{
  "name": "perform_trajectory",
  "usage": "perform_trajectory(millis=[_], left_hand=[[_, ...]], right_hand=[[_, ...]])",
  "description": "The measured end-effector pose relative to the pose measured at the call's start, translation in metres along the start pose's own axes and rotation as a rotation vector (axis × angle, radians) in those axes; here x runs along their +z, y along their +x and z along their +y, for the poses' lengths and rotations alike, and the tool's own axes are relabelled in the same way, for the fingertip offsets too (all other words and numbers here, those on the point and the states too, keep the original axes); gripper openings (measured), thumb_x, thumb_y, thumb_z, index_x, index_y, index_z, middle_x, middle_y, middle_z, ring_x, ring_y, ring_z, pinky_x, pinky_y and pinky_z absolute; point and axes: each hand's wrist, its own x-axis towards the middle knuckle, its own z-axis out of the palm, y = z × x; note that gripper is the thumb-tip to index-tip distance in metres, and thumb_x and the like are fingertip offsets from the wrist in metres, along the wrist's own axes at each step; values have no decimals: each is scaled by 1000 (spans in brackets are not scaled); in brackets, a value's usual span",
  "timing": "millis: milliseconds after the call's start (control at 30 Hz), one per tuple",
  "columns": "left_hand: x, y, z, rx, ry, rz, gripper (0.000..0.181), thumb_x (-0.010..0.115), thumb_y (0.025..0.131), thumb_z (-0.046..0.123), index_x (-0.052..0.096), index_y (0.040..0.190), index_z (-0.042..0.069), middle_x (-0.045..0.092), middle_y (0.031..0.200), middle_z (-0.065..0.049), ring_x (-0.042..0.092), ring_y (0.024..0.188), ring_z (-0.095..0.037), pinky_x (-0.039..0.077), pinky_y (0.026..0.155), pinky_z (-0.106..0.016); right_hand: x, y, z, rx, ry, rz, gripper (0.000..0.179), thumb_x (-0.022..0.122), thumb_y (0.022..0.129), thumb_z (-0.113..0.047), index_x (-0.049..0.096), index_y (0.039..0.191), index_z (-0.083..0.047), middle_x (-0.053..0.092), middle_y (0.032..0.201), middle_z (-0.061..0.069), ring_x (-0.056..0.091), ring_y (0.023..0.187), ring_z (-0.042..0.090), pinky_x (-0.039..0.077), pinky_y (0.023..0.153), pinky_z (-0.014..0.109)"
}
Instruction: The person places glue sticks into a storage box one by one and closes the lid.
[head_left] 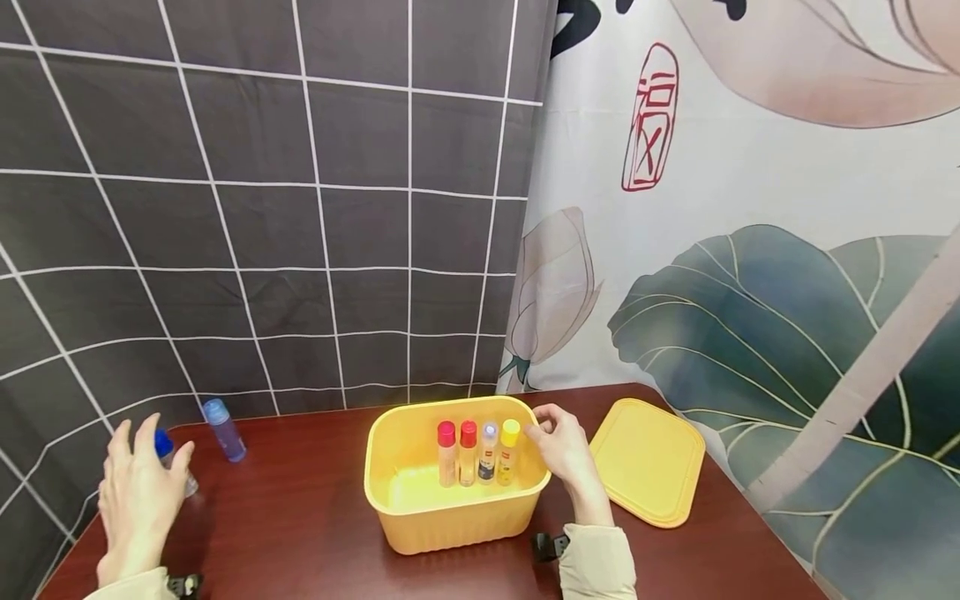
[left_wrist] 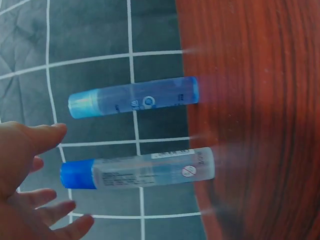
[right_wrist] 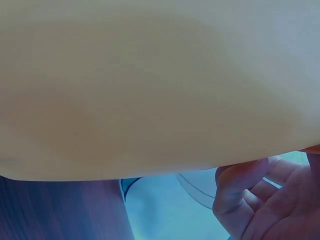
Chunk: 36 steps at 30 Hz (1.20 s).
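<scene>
My left hand (head_left: 141, 496) is spread around the blue-capped end of a clear glue bottle (left_wrist: 155, 170), thumb and fingers apart with a gap to the cap in the left wrist view. Beside it stands a translucent blue bottle (left_wrist: 145, 98) with a light-blue cap. At the middle of the table, my right hand (head_left: 566, 454) pinches the right rim of a yellow plastic bin (head_left: 450, 529). Inside the bin, toward its right side, several capped glue bottles stand in a row: a pink-capped one (head_left: 447, 458), a red-capped one (head_left: 468, 458), a lavender-capped one (head_left: 487, 454) and a yellow-capped one (head_left: 507, 454).
A flat yellow lid (head_left: 648, 462) lies on the dark red wooden table (head_left: 300, 508), right of the bin. Behind the table hangs a grey grid-patterned cloth (head_left: 360, 225). A white cloth with lotus print (head_left: 585, 158) covers the right side.
</scene>
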Motion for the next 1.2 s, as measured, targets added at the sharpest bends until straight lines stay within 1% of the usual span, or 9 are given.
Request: perform_trajectory(millis=[100,233,433,533,633,733,867,1067,1200], left_hand=[[-1,1,-2,-35,5,-48,59,57,93,9,34,148,2,22,153,-28,38,117,-62,32,82,-74],[-2,-1,-7,-59,3,-94,59,52,95,9,30,149,3,26,150,-29,41,107,-66,34,77,-73],[2,-1,-11,-60,2,-114,58,54,95,9,31,149,2,33,143,-32,42,107,-65,36,76,-71],[3,0,-12,-60,-4,-106,58,55,95,9,33,148,2,35,140,-34,42,108,-64,35,77,-71],[5,0,-13,-75,-11,-87,57,58,94,10,35,146,3,40,136,-36,42,108,-64,35,78,-71],[4,0,-15,-89,-16,-62,55,59,94,10,38,144,4,44,129,-36,44,105,-63,36,76,-70],[2,-2,-20,-99,-18,-23,49,58,95,6,42,142,4,47,123,-35,46,102,-62,36,74,-69],[3,-2,-23,-75,-37,33,45,58,93,2,47,137,1,51,114,-34,48,98,-59,35,76,-67],[4,0,-21,-47,-46,47,44,59,92,2,49,135,0,52,112,-34,49,98,-59,35,76,-67]], right_hand=[[-2,0,0,6,-3,-1,20,65,91,-6,63,110,-1,55,77,9,56,70,23,52,61,30],[-3,-1,-1,10,7,-10,20,65,91,-5,63,110,0,54,77,9,55,70,22,52,62,30],[-4,-2,0,16,9,-5,20,65,91,-6,63,110,0,53,77,9,54,70,21,52,62,30],[-4,-2,0,19,6,-2,19,65,91,-6,63,110,0,53,78,9,53,71,21,51,61,29],[-3,-2,0,18,5,-3,20,65,91,-5,63,110,0,53,79,9,53,71,21,51,62,29],[-3,-1,-1,12,3,-4,21,65,91,-5,63,111,0,53,79,10,54,73,22,52,63,30],[-2,-2,-2,13,-4,-10,21,66,91,-6,63,111,0,53,79,10,54,72,21,53,63,30],[-1,-2,-1,11,-1,-9,20,65,91,-6,63,110,0,53,78,9,54,71,21,52,62,30],[-2,-2,-1,6,3,-1,20,65,91,-6,63,110,-1,54,78,9,54,69,21,52,62,31]])
